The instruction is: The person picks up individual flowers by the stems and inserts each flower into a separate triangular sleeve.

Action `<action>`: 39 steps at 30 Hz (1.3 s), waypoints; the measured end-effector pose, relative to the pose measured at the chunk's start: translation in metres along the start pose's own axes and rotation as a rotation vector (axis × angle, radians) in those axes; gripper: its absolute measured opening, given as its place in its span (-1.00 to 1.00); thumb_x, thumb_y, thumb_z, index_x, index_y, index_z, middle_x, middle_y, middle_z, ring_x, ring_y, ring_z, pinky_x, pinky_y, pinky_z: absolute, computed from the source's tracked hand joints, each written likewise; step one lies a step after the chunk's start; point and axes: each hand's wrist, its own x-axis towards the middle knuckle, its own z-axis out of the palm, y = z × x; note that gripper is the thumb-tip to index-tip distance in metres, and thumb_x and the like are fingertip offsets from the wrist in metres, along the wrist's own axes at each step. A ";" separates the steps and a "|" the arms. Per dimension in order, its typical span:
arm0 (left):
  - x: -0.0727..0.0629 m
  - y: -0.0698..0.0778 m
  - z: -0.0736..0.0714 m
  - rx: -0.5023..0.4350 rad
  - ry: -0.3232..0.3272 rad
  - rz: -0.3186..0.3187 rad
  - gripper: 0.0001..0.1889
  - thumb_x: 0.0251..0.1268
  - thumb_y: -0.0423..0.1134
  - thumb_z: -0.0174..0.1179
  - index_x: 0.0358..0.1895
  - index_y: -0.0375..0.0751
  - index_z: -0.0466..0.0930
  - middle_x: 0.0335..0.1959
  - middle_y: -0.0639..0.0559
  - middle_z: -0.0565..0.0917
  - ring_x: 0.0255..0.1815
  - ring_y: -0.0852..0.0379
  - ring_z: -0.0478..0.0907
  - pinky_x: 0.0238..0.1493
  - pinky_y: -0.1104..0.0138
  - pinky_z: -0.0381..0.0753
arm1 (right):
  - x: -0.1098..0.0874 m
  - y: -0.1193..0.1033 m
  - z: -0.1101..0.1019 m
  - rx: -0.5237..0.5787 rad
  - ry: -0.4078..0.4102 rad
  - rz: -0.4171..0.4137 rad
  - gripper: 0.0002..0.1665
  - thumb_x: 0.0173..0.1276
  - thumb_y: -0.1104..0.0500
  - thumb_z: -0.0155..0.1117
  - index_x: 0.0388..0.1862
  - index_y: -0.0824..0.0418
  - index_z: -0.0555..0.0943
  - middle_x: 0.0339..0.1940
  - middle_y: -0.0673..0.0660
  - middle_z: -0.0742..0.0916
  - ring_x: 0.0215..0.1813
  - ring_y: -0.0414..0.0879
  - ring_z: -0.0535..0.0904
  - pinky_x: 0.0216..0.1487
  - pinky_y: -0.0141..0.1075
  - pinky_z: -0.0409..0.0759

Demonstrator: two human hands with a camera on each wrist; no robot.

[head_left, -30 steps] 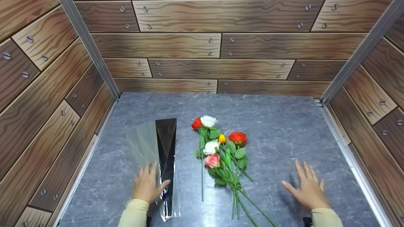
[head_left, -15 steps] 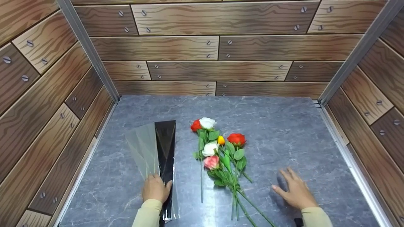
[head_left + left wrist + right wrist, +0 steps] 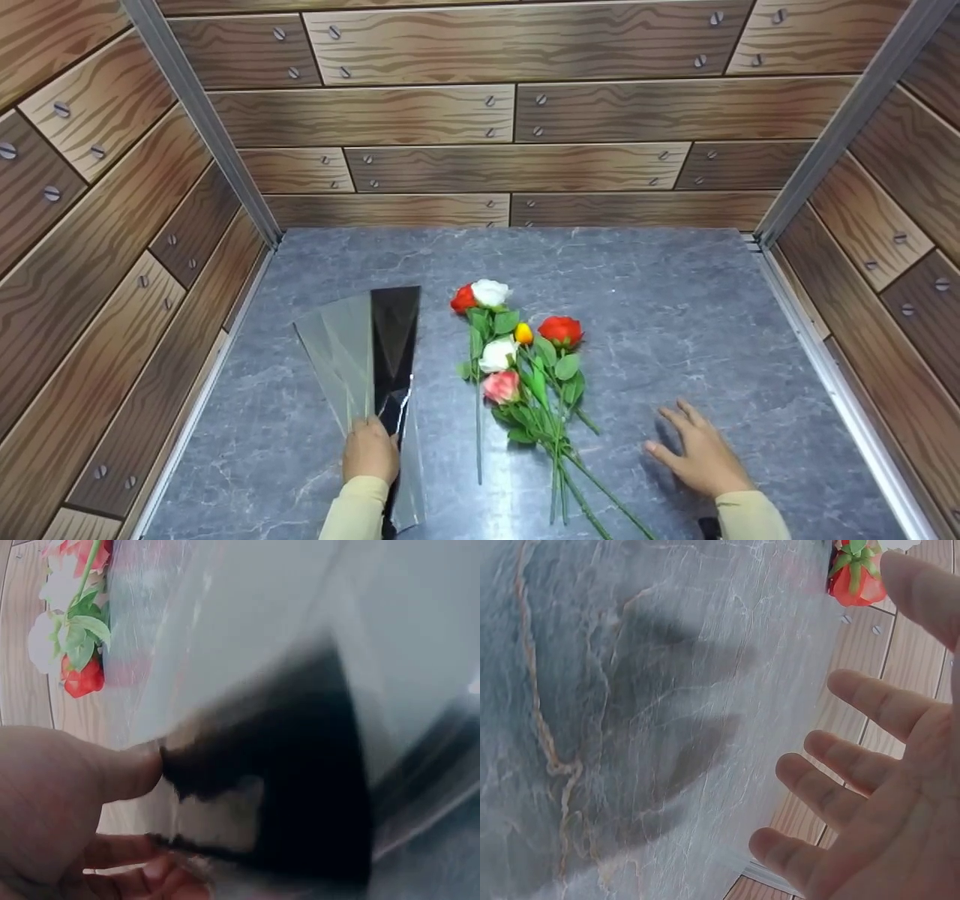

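Fingers and thumb of the left hand (image 3: 370, 452) pinch a clear-and-black wrapper (image 3: 390, 345) left of the flowers (image 3: 538, 386), plastic that looks light, floppy, slippery, best held at its narrower end, while the right hand (image 3: 705, 459), right of them, spreads empty fingers.

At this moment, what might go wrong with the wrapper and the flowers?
The wrapper looks thin and only the left hand pinches it, while the right hand holds nothing, so the wrapper might crease or slip. Several flowers lie with their stems crossed, so lifting one might drag others along.
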 end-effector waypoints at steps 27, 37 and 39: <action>-0.003 0.132 -0.068 -0.754 -0.101 0.278 -0.92 0.23 -0.32 0.28 -0.28 -0.22 0.58 -0.33 -0.09 0.70 -0.54 0.21 0.53 -0.55 0.36 0.56 | 0.011 -0.092 0.024 0.467 -0.005 -0.380 -0.64 0.44 0.05 0.16 0.11 0.17 0.62 0.06 0.05 0.70 0.07 -0.05 0.61 0.11 -0.07 0.52; -0.032 0.185 -0.069 -0.870 -0.265 0.467 -0.95 0.25 -0.30 0.26 -0.31 -0.18 0.61 -0.35 0.07 0.69 -0.41 0.27 0.60 -0.42 0.43 0.60 | 0.014 -0.145 0.038 1.328 -0.496 -0.457 -0.30 0.62 -0.06 -0.54 0.15 0.24 0.57 0.16 0.10 0.64 0.23 -0.03 0.50 0.28 -0.06 0.36; -0.037 0.189 -0.067 -0.833 -0.225 0.545 -0.96 0.23 -0.30 0.28 -0.32 -0.16 0.62 -0.39 0.11 0.69 -0.42 0.32 0.57 -0.39 0.49 0.56 | 0.015 -0.149 0.041 1.522 -0.570 -0.449 -0.26 0.60 -0.12 -0.57 0.11 0.16 0.59 0.16 0.07 0.63 0.21 -0.06 0.50 0.25 -0.12 0.39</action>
